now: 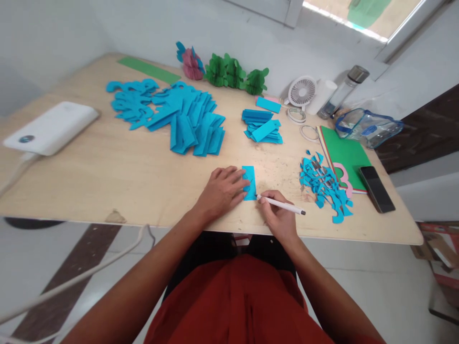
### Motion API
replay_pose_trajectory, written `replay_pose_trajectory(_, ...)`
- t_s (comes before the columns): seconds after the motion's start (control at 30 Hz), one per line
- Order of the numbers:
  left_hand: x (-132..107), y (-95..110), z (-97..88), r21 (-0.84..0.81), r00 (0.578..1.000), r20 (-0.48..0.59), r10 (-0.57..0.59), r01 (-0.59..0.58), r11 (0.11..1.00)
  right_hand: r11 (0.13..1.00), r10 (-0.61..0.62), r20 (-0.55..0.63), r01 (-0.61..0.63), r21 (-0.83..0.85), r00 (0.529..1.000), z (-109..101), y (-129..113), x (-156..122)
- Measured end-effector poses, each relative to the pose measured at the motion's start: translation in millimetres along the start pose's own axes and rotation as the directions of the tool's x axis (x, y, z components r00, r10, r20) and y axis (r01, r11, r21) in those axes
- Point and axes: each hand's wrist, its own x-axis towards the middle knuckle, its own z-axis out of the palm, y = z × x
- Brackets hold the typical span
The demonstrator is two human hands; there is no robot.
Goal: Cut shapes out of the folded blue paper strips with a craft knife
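My left hand (225, 191) lies flat with fingers spread, its fingertips resting on a small blue paper rectangle (250, 174) near the table's front edge. Dark pen lines show on that paper, partly covered by the fingers. Closed around a white pen (281, 204), my right hand (279, 217) is just right of the paper. The pen's tip is at the paper's lower right edge; whether it touches cannot be made out. Beyond the paper sits a stack of blue paper strips (263, 126). Cut blue paper scraps (322, 181) lie to the right.
Folded blue papers (195, 122) and curvy blue cutouts (134, 102) cover the back left. Green paper ornaments (233, 71) stand by the wall, near a small fan (301, 91) and a bottle (344, 91). A phone (377, 188) lies right; a white power bank (52, 128), left.
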Motion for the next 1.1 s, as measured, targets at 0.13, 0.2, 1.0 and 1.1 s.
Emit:
replay_pose_trajectory(0.13, 0.2, 0.2, -0.3, 0.004, 1.0, 0.006, -0.006, 0.006, 1.0, 1.0, -0.021, 0.069, 0.02, 0.005, 0.997, 2.4, -3.2, -1.3)
replay_pose_trajectory(0.2, 0.0, 0.1, -0.3, 0.006, 1.0, 0.009, -0.009, 0.009, 1.0, 0.999, -0.033, 0.091, 0.034, -0.013, 0.995, 4.1, -4.6, -1.2)
replay_pose_trajectory(1.0, -0.4, 0.8, -0.4, 0.01, 1.0, 0.004, -0.011, 0.011, 1.0, 0.993, -0.078, 0.119, 0.088, -0.083, 0.99, 9.9, -1.7, 0.9)
replay_pose_trajectory(1.1, 0.0, 1.0, -0.5, 0.013, 1.0, 0.002, -0.012, 0.012, 1.0, 0.99, -0.083, 0.126, 0.097, -0.103, 0.989, 10.0, -1.6, 1.3)
